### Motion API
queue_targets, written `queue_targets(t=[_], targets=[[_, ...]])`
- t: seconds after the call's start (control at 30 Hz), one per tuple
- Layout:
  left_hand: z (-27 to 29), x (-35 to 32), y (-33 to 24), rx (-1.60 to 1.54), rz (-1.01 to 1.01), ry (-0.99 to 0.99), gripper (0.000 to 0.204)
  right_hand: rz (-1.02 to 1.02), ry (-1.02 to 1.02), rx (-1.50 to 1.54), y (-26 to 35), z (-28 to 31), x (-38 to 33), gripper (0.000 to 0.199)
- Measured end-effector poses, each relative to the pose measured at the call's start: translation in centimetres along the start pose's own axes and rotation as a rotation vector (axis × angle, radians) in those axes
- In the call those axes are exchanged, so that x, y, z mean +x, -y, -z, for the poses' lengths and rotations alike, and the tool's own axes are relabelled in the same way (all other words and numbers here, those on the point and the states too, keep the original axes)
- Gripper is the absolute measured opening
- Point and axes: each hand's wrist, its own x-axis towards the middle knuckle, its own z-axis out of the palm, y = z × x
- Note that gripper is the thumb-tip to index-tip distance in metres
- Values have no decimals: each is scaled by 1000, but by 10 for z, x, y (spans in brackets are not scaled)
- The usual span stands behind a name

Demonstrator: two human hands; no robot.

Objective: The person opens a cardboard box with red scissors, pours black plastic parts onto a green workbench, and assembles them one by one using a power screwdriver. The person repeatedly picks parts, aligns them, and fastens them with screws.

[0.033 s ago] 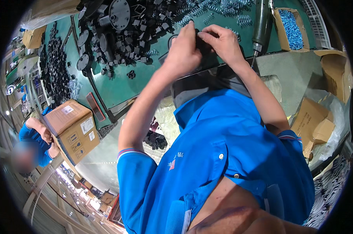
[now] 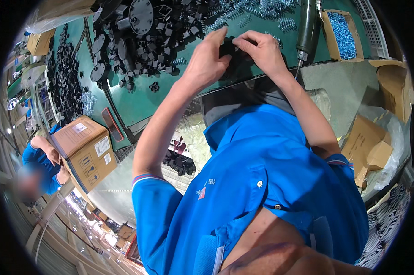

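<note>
A small black part (image 2: 228, 47) is being pinched by the left hand (image 2: 206, 62) and right hand (image 2: 262, 50) above the green tabletop (image 2: 143, 101), best kept steady near its front edge.

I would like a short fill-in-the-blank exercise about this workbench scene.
1. Both hands hold a small ____ part over the green bench.
2. The box at the right holds ____ screws.
3. The person's shirt is ____.
4. Metal ____ lie scattered beyond the hands.

Missing words: black; blue; blue; springs
</note>
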Motion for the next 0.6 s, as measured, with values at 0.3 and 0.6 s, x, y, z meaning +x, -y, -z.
queue_targets(t=[0.3,0.6], targets=[[-22,-15,1,419,-134,-262,49,185,24,-191,2,8,2,23],[-17,-10,-9,493,24,-87,43,41,81,-154,2,9,-1,26]])
